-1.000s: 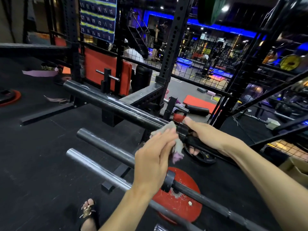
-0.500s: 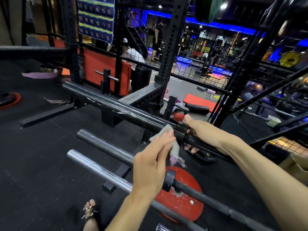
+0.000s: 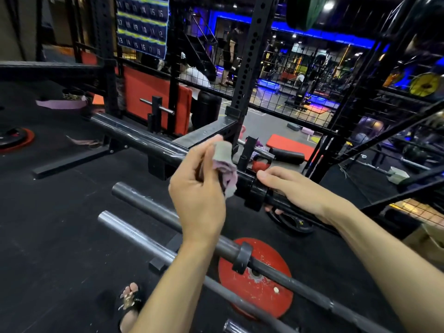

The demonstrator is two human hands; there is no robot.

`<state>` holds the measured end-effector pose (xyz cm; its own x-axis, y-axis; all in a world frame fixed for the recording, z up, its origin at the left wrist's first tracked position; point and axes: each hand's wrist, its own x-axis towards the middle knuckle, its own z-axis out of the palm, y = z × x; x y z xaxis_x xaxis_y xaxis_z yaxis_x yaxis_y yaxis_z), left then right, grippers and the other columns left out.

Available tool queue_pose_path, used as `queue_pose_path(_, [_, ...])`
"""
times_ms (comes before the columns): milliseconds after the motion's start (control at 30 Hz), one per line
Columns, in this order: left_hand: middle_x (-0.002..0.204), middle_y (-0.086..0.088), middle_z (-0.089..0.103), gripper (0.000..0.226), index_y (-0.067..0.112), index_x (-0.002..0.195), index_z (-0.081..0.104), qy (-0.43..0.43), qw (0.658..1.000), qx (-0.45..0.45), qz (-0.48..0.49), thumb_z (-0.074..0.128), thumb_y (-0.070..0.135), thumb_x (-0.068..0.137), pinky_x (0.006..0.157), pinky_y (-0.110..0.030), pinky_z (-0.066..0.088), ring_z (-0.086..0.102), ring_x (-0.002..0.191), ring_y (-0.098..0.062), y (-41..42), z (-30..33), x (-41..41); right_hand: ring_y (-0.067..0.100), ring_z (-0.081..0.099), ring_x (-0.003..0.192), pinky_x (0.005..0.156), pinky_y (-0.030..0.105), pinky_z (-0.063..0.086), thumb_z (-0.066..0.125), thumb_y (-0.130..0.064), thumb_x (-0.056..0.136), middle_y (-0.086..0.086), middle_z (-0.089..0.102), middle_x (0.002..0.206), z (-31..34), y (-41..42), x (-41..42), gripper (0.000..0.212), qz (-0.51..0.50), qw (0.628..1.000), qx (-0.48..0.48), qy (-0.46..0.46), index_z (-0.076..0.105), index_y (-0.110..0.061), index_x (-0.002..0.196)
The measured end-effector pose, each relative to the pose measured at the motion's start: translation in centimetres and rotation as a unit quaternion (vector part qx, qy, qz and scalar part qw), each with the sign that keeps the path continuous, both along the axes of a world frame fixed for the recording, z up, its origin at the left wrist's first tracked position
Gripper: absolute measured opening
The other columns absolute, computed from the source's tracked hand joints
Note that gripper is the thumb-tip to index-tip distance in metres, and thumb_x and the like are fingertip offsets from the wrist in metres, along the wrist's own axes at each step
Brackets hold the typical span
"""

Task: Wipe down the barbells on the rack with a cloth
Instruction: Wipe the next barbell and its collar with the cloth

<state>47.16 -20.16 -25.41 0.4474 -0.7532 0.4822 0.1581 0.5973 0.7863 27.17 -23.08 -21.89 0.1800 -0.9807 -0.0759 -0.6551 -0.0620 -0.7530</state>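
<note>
i'm mid-wipe on the top barbell [image 3: 149, 143], which runs from left of centre down to the middle of the frame. my left hand [image 3: 199, 188] pinches the grey-pink cloth [image 3: 224, 164], lifted just off the sleeve; my right hand [image 3: 293, 188] wraps the shaft beside the collar [image 3: 255, 192]. next i'd press the cloth back down and slide it along. the bar's right end is hidden under my forearm.

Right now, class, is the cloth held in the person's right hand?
No, the left hand pinches the cloth, while the right hand grips the black barbell.
</note>
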Motion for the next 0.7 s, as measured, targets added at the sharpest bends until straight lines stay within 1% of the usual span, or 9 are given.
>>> queue_pose_path(100, [0.105,0.017,0.075,0.022,0.025,0.115,0.076,-0.117,0.993,-0.004,-0.026,0.059,0.019,0.104,0.087,-0.039,0.059,0.07,0.1,-0.003,-0.8,-0.6,-1.7,0.022,0.073,0.084,0.07,0.041,0.058,0.06,-0.064,0.093,0.006,0.074,0.103,-0.1,-0.1,0.3,0.045,0.005,1.0,0.001,-0.029,0.067,-0.023,0.108])
queue_pose_path(200, [0.109,0.017,0.076,0.022,0.021,0.118,0.077,-0.182,0.982,-0.023,-0.037,0.06,0.017,0.103,0.089,-0.029,0.058,0.069,0.103,0.002,0.1,-2.3,-2.9,0.021,0.072,0.092,0.088,0.044,0.053,0.058,-0.052,0.1,0.005,0.076,0.102,0.2,0.0,0.4,0.038,0.02,0.999,-0.028,-0.007,0.068,-0.017,0.112])
queue_pose_path(233, [0.11,0.016,0.076,0.023,0.019,0.118,0.077,-0.178,0.983,-0.029,-0.038,0.06,0.017,0.103,0.089,-0.026,0.058,0.07,0.104,0.002,0.1,-2.7,-3.0,0.022,0.071,0.093,0.089,0.042,0.051,0.054,-0.052,0.102,0.009,0.076,0.103,0.3,0.0,0.3,0.043,0.024,0.999,-0.03,-0.006,0.068,-0.013,0.114])
queue_pose_path(300, [0.112,0.015,0.076,0.024,0.017,0.119,0.077,-0.169,0.985,-0.021,-0.037,0.061,0.019,0.102,0.09,-0.019,0.055,0.069,0.107,0.003,0.9,-3.7,-2.8,0.028,0.069,0.083,0.079,0.042,0.052,0.045,-0.059,0.1,0.018,0.076,0.098,0.2,0.0,0.6,0.062,0.024,0.999,0.009,-0.028,0.066,-0.004,0.117])
queue_pose_path(400, [0.111,0.017,0.076,0.024,0.022,0.116,0.077,-0.081,0.992,0.042,-0.092,0.06,0.018,0.1,0.088,-0.014,0.052,0.069,0.108,-0.001,2.4,-5.6,-2.7,0.025,0.071,0.075,0.068,0.034,0.055,0.036,-0.068,0.101,0.001,0.078,0.083,0.4,-0.2,0.6,0.066,-0.008,0.998,0.065,-0.016,0.068,-0.013,0.119])
queue_pose_path(467, [0.108,0.013,0.077,0.027,0.025,0.111,0.079,-0.027,0.989,0.088,-0.119,0.06,0.009,0.101,0.087,-0.017,0.052,0.071,0.107,-0.007,2.5,-6.9,-2.6,0.017,0.068,0.101,0.087,0.033,0.053,0.038,-0.084,0.091,-0.014,0.073,0.105,0.1,-0.5,0.1,0.071,-0.018,0.999,0.046,-0.009,0.065,-0.029,0.127])
queue_pose_path(533, [0.106,0.009,0.078,0.033,0.025,0.107,0.079,-0.011,0.985,0.112,-0.129,0.058,0.001,0.1,0.089,-0.021,0.054,0.071,0.107,-0.01,2.4,-7.5,-2.5,0.007,0.061,0.118,0.102,0.033,0.045,0.052,-0.092,0.076,-0.018,0.065,0.124,0.3,-0.3,-0.3,0.073,-0.012,1.0,0.007,0.007,0.063,-0.038,0.124])
queue_pose_path(600, [0.106,0.007,0.078,0.038,0.023,0.105,0.079,-0.002,0.983,0.119,-0.138,0.055,-0.006,0.099,0.091,-0.023,0.054,0.071,0.107,-0.011,2.5,-7.4,-2.5,0.003,0.058,0.118,0.105,0.03,0.042,0.065,-0.083,0.075,-0.013,0.064,0.125,0.5,-0.1,-0.3,0.063,-0.011,0.999,-0.023,0.028,0.064,-0.037,0.118])
queue_pose_path(700, [0.105,0.01,0.078,0.042,0.021,0.103,0.079,-0.007,0.979,0.14,-0.151,0.05,-0.009,0.098,0.087,-0.016,0.051,0.07,0.106,-0.005,2.8,-7.2,-2.3,0.009,0.062,0.114,0.107,0.035,0.044,0.061,-0.083,0.076,-0.01,0.069,0.12,0.4,-0.2,-0.1,0.065,-0.017,0.999,-0.016,0.033,0.07,-0.03,0.112])
